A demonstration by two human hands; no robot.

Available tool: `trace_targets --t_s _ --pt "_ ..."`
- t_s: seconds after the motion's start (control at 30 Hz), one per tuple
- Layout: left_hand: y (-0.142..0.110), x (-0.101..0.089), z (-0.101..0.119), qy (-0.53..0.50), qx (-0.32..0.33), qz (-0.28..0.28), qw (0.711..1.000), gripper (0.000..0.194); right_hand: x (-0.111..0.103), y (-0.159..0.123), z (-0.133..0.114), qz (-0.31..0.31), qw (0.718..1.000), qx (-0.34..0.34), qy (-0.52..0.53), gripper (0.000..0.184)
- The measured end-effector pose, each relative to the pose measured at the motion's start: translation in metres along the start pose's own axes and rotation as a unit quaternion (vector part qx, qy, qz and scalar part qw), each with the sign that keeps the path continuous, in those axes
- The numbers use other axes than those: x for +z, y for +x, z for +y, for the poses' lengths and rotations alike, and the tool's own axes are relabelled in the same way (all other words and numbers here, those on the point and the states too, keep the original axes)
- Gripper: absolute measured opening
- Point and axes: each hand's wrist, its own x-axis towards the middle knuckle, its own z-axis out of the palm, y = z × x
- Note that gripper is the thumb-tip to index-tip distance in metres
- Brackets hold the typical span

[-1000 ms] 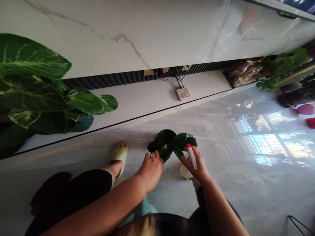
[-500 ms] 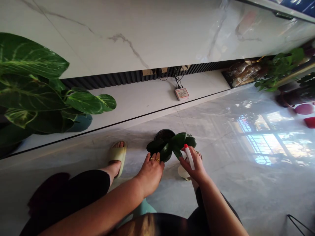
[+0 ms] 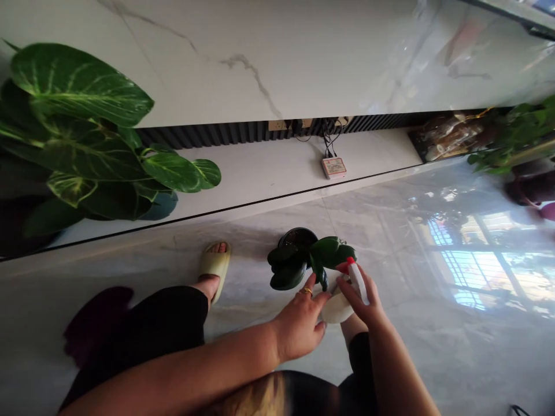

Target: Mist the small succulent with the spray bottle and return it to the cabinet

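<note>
A potted plant with broad, glossy dark green leaves (image 3: 327, 251) stands on the floor in a round black pot (image 3: 299, 236). My right hand (image 3: 366, 292) is wrapped round a white spray bottle (image 3: 358, 283) with a red nozzle, held beside the right-hand leaves. Just below the lower leaf is my left hand (image 3: 303, 318), a ring on one finger. Its fingers are apart with nothing visibly gripped; whether a fingertip touches the leaf I cannot tell. A pale rounded shape (image 3: 336, 309) lies below both hands, partly covered by them.
A large leafy plant (image 3: 99, 138) rises at the left. A white ledge (image 3: 260, 173) runs behind the pot, carrying a small box with cables (image 3: 334, 167). Wrapped items (image 3: 451, 138) and more plants (image 3: 520, 136) are at the right. My slippered left foot (image 3: 215, 268) is left of the pot.
My left hand has left the left-hand leaves and moved right, towards the lower leaf near my right hand. The spray bottle stays in my right hand. The view has shifted slightly.
</note>
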Motion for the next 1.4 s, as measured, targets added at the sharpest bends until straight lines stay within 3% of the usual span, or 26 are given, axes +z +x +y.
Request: trace_targets --t_s 0.17,0.33,0.43,0.53,0.77,0.9,1.07,1.17,1.3,1.4 --pt "0.002 0.007 0.007 -0.048 0.021 0.047 0.998 0.068 0.01 0.001 0.001 0.022 0.997 -0.02 -0.072 0.036" --pt "0.0 0.011 0.011 -0.044 0.024 0.063 0.997 0.064 0.016 0.008 -0.005 0.039 0.994 -0.024 -0.098 0.04" --pt "-0.002 0.012 0.01 -0.033 0.035 0.065 0.997 0.072 0.02 0.014 -0.01 0.047 0.993 -0.031 -0.105 0.044" --pt "-0.004 0.012 0.009 -0.021 0.043 0.059 0.997 0.085 0.027 0.019 -0.014 0.047 0.99 -0.035 -0.13 0.046" --pt "-0.003 0.008 0.005 0.014 0.036 0.017 0.999 0.089 0.043 0.03 -0.009 0.032 0.986 -0.075 -0.142 0.036" --pt "-0.006 0.001 0.001 0.06 0.031 0.012 0.998 0.073 0.046 0.03 -0.007 0.035 0.984 -0.092 -0.15 0.035" --pt "-0.013 -0.025 -0.004 0.232 -0.051 0.02 0.971 0.044 0.046 0.03 -0.004 0.04 0.984 -0.086 -0.149 0.038" --pt "-0.013 -0.033 -0.012 0.324 -0.117 0.003 0.939 0.042 0.046 0.03 -0.004 0.038 0.985 -0.084 -0.147 0.037" --pt "-0.009 -0.029 -0.024 0.309 -0.164 -0.034 0.936 0.038 0.045 0.031 -0.008 0.036 0.985 -0.091 -0.14 0.033" --pt "-0.007 -0.025 -0.032 0.263 -0.163 -0.006 0.951 0.039 0.045 0.032 -0.011 0.037 0.985 -0.095 -0.139 0.03"
